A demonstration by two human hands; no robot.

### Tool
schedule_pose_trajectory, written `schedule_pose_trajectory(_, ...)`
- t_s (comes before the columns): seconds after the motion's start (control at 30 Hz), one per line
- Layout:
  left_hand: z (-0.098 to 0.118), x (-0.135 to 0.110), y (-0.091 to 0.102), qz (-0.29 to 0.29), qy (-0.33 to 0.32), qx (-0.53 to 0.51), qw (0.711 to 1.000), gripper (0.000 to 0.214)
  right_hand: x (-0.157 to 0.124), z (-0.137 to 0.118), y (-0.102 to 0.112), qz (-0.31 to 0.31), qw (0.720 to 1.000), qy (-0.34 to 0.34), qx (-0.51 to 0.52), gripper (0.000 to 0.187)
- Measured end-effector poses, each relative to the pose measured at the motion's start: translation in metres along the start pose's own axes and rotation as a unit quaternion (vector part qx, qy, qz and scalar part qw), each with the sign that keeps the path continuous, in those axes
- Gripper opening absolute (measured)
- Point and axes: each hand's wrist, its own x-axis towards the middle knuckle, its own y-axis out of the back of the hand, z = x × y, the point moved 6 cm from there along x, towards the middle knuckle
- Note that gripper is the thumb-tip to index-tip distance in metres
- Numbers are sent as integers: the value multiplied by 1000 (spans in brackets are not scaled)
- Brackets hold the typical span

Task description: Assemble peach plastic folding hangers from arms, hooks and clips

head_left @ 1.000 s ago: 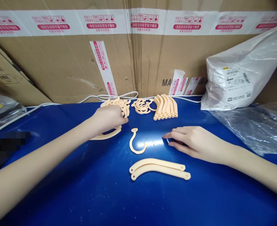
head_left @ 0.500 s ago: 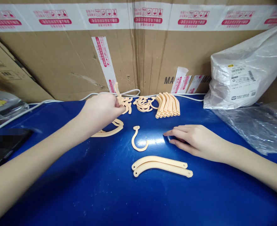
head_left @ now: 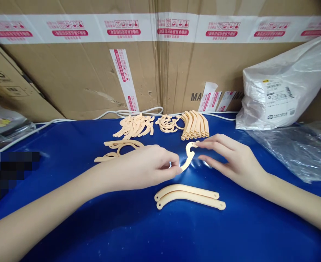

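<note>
My left hand (head_left: 146, 167) pinches the lower end of a small peach plastic piece (head_left: 188, 155) just above the blue table (head_left: 94, 218). My right hand (head_left: 228, 160) touches the piece's upper end with its fingertips, fingers partly spread. Two long curved peach strips (head_left: 189, 195) lie side by side just in front of both hands. Behind my left hand lie loose curved pieces (head_left: 116, 147). The hook seen earlier in the middle is hidden by my left hand.
Along the back edge lie a pile of flat peach pieces (head_left: 135, 126), a heap of hooks (head_left: 167, 123) and a stack of curved strips (head_left: 195, 125). Cardboard boxes (head_left: 81, 72) form a wall behind. A white cable (head_left: 53, 122) runs along it. Plastic bags (head_left: 280, 94) sit right.
My left hand has come back from the rear pile to the table's middle with a small piece pinched. My right hand has lifted and met that piece's upper end.
</note>
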Motion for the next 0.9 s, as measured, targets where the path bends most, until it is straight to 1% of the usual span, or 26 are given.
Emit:
schedule_pose_trajectory(0.07, 0, 0, -2, -11, -4, 9, 1000, 37, 0, -2, -1, -2, 1000, 18, 0, 21)
schedule_pose_trajectory(0.2, -2, -1, -10, -47, 1, 20, 999, 37, 0, -1, 0, 10, 999, 12, -28, 26)
schedule_pose_trajectory(0.27, -3, -1, -13, -54, 1, 17, 998, 36, 0, 0, 0, 7, 999, 13, -43, 24)
schedule_pose_trajectory(0.47, -5, -1, -14, -44, -8, 2, 999, 37, 0, 1, -5, -30, 996, 29, -85, 22)
schedule_pose_trajectory(0.63, -3, 0, -14, -35, -15, -25, 999, 41, 2, 1, -3, -54, 993, 34, -96, 22)
schedule_pose_trajectory(0.7, -6, 1, -9, 0, 9, -13, 1000, 46, 3, 5, -1, -67, 994, 25, -87, 23)
schedule_pose_trajectory(0.77, -14, 3, 3, 71, 66, 57, 994, 48, 4, 11, 2, -80, 993, 11, -81, 23)
schedule_pose_trajectory(0.8, -20, 3, 11, 112, 104, 114, 982, 47, 4, 15, 3, -86, 993, 4, -80, 23)
schedule_pose_trajectory(0.83, -26, 2, 20, 150, 145, 173, 962, 46, 3, 18, 4, -92, 992, -2, -82, 24)
schedule_pose_trajectory(0.87, -33, 2, 29, 180, 184, 228, 939, 44, 3, 21, 4, -98, 992, -6, -84, 24)
schedule_pose_trajectory(0.9, -40, 2, 36, 198, 220, 269, 917, 44, 3, 23, 4, -103, 991, -9, -85, 25)
